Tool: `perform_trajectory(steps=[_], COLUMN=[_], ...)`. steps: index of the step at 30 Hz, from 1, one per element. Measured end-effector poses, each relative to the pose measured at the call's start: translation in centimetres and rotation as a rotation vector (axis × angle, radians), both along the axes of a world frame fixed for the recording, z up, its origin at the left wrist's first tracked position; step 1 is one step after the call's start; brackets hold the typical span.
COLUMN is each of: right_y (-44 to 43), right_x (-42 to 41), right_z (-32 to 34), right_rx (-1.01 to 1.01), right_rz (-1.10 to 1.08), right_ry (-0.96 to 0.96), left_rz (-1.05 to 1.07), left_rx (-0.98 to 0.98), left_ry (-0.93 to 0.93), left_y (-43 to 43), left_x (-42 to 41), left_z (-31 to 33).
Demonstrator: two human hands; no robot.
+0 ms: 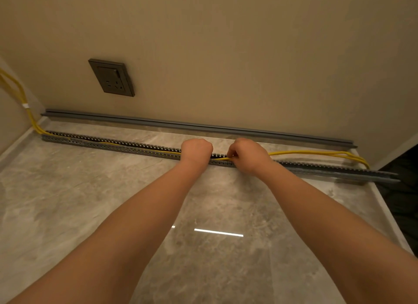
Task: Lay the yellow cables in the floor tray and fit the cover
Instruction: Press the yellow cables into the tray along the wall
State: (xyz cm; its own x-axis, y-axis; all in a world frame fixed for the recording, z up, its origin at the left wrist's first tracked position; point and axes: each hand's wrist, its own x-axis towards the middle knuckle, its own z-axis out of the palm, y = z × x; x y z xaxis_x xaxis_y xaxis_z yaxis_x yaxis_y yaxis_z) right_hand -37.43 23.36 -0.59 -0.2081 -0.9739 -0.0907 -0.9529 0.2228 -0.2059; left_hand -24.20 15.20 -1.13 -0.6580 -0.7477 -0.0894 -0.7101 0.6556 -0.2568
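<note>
Both fists sit on the slotted grey plastic floor tray [113,143], the left hand [196,150] curled tight over it, the right hand [247,155] pinching the thin yellow cables [316,153] with a closed grip.

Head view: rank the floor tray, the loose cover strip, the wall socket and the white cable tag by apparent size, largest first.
1-2. Floor tray and cover strip: similar length, not ranked.
3. Wall socket.
4. White cable tag.
</note>
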Motion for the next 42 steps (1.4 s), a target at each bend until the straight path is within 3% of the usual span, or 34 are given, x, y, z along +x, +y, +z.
perform_trajectory(steps=[4,12,17,21,25,29,32,42], right_y=[0.1,1.9,1.7,2.1,2.9,4.1,5.1,6.4], right_x=[0.5,0.7,0.4,-0.9,-3.1,-5.2,-5.7,-4.7], right_z=[0.4,-1.5,-1.1,-0.7,0.2,0.2,-0.3,-0.9], right_rx=[0.042,-0.063,0.028,-0.024,-0.050,-0.001,-0.026,-0.036], right_rz=[0.029,-0.040,-0.044,-0.091,-0.060,-0.094,-0.164,-0.159], right_ry=[0.134,0.141,0.180,0.055,-0.144,0.037,0.058,0.287], left_rz=[0.022,-0.012,-0.119,-0.155,-0.160,-0.153,-0.153,-0.174], left_rx=[0.011,-0.018,-0.005,0.074,0.057,0.039,0.029,0.011], left_ry=[0.009,0.062,0.193,0.283,0.227,0.076,0.015,0.028], left_y=[0.2,1.1,2.4,3.8,4.0,4.1,4.8,5.7], left_x=[-0.1,1.0,-0.1,-2.4,-3.4,-5.1,-6.5,-6.4], left_z=[0.1,-0.4,-0.7,-0.7,-0.7,0.4,0.9,0.4])
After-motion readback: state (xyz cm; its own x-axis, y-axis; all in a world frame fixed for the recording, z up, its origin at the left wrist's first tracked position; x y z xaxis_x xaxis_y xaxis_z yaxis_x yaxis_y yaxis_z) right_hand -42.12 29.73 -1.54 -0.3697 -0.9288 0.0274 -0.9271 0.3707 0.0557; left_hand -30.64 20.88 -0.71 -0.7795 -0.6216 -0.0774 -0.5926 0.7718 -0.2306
